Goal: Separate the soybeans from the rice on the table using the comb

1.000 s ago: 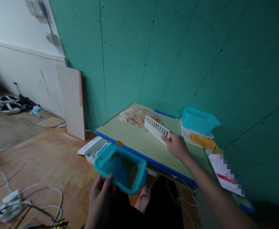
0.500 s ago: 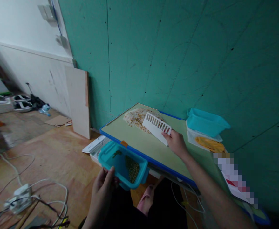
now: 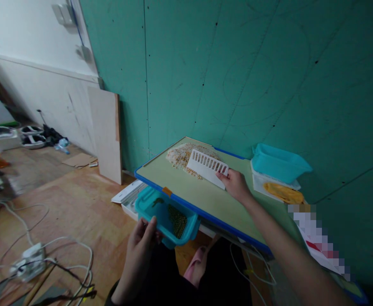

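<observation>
My right hand (image 3: 235,185) is closed on the end of a white slotted scraper (image 3: 208,168). Its long edge rests on the pale green board, against a spread pile of mixed white grains and yellow beans (image 3: 180,155). Below the board's near edge is a turquoise plastic container (image 3: 153,217), pinched at its near left rim by my left hand (image 3: 145,236). Small greenish beans (image 3: 177,223) lie in its right end, and a small dark green patch shows on the left. My left fingertips are partly hidden.
The blue-edged board (image 3: 173,180) stands against a green wall. On its right are a second turquoise container (image 3: 278,163), a yellow cloth-like item (image 3: 283,193) and a blurred-out packet (image 3: 322,242). Cables and a power strip (image 3: 30,261) lie on the floor at left.
The scraper has shifted slightly left and tilted flatter against the pile, my right hand moving with it. The held container sits a little higher and flatter. The view has shifted slightly.
</observation>
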A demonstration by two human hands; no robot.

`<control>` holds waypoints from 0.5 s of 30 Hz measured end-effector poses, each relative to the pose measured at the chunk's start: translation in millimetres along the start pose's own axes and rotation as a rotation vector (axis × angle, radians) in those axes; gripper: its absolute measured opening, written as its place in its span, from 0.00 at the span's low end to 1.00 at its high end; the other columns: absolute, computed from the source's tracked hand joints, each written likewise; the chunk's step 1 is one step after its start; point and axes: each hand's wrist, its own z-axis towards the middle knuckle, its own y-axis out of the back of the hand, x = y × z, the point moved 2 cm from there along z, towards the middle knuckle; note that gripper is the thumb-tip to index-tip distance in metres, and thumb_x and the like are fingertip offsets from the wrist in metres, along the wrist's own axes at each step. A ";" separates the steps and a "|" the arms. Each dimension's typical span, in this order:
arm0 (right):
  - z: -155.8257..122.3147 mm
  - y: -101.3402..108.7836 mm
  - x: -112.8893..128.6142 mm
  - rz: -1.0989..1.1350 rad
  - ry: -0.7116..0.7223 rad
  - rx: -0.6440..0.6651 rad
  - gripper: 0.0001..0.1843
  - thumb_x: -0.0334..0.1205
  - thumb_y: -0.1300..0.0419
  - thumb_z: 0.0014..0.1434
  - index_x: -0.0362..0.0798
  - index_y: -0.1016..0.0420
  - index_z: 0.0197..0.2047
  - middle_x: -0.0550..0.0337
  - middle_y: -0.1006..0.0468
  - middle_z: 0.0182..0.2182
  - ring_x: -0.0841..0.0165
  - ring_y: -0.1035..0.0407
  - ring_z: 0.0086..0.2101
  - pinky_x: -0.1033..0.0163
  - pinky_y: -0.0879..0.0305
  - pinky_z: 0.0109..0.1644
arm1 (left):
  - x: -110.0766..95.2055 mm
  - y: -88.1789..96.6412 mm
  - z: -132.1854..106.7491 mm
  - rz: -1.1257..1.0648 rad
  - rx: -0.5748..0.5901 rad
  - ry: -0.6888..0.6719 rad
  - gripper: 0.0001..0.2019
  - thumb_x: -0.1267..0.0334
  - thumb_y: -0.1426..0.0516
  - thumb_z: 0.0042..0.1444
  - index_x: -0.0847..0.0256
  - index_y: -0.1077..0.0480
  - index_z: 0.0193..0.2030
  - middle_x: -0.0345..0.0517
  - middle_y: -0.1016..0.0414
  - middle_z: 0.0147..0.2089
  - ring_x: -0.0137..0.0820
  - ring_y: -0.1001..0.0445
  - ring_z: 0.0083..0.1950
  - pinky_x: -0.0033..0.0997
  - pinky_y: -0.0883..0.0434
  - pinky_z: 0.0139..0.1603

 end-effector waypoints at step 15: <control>44.7 -21.4 -8.8 0.229 -0.012 0.033 0.12 0.43 0.37 0.55 0.42 0.19 0.33 0.56 0.19 0.26 0.66 0.28 0.29 0.65 0.35 0.33 | 1.4 0.8 -18.2 0.009 -0.056 0.035 0.18 0.49 0.31 0.47 0.60 0.29 0.31 0.38 0.28 0.23 0.29 0.30 0.24 0.26 0.32 0.26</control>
